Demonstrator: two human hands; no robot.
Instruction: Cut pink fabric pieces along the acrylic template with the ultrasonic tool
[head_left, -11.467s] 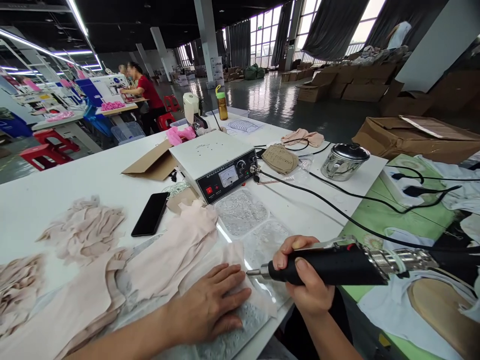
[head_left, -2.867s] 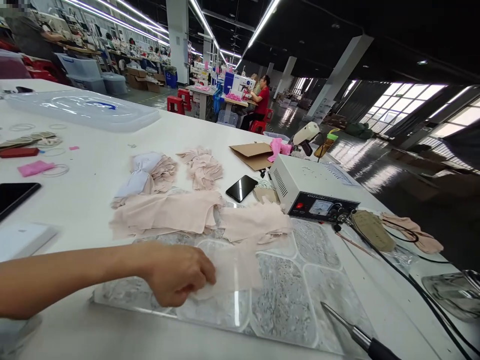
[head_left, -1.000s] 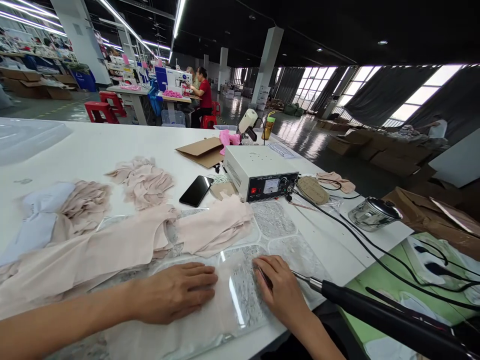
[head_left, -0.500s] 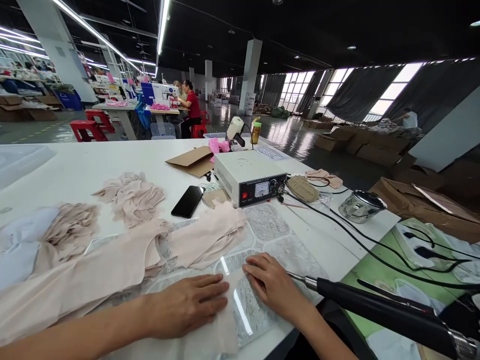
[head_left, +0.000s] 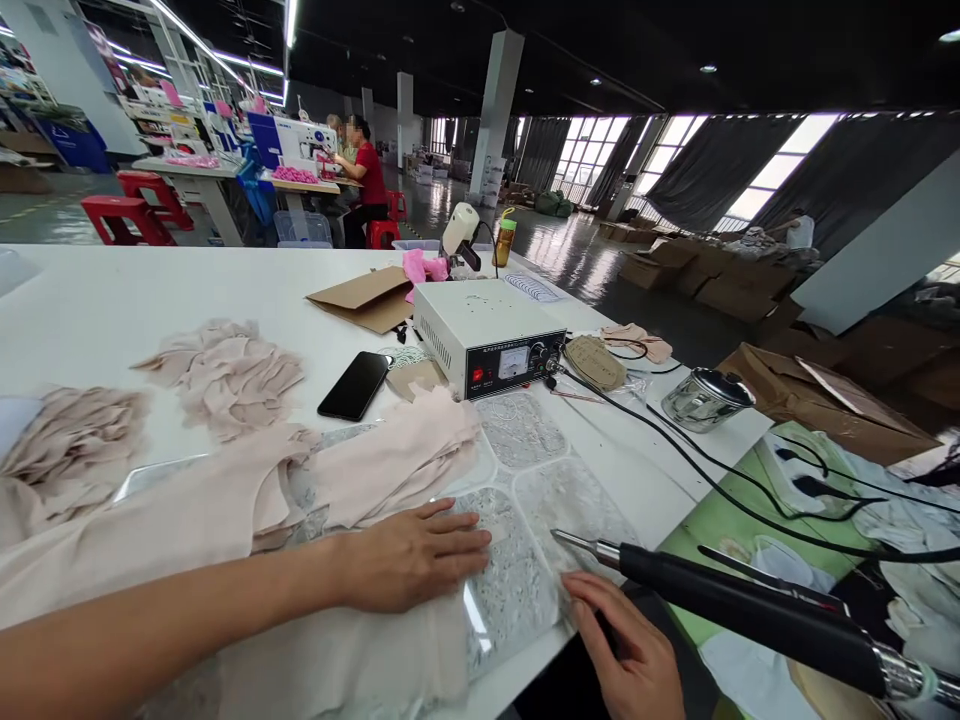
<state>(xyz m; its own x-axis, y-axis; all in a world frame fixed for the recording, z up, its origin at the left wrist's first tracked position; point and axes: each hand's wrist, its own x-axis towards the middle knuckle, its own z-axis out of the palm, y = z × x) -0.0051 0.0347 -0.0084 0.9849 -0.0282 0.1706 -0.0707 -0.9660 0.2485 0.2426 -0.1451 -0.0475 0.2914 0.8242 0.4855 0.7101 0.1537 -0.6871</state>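
Observation:
My left hand (head_left: 416,555) lies flat with outstretched fingers on a thin beige fabric piece (head_left: 352,650), its fingertips reaching onto the clear-topped, stone-patterned board (head_left: 517,560). At the board's right edge is my right hand (head_left: 626,645), thumb and forefinger tips brought close together; whatever is between them, if anything, cannot be made out. Just above it a black pen-like tool (head_left: 735,605) with a pointed metal tip extends over the board, not in my grip. Beyond my left hand lie a stack of beige fabric pieces (head_left: 397,455) and a long beige strip (head_left: 165,495).
A white control box (head_left: 487,320) with a cable stands behind the board, beside a phone (head_left: 355,385). A lidded glass jar (head_left: 705,400) sits near the table's right edge. Crumpled fabric (head_left: 232,375) lies left. A person in red (head_left: 367,175) sits at a sewing machine.
My right hand has moved off the fabric, right and toward me, to the board's edge. My left hand stays flat, now further over the board. The view has shifted right and down.

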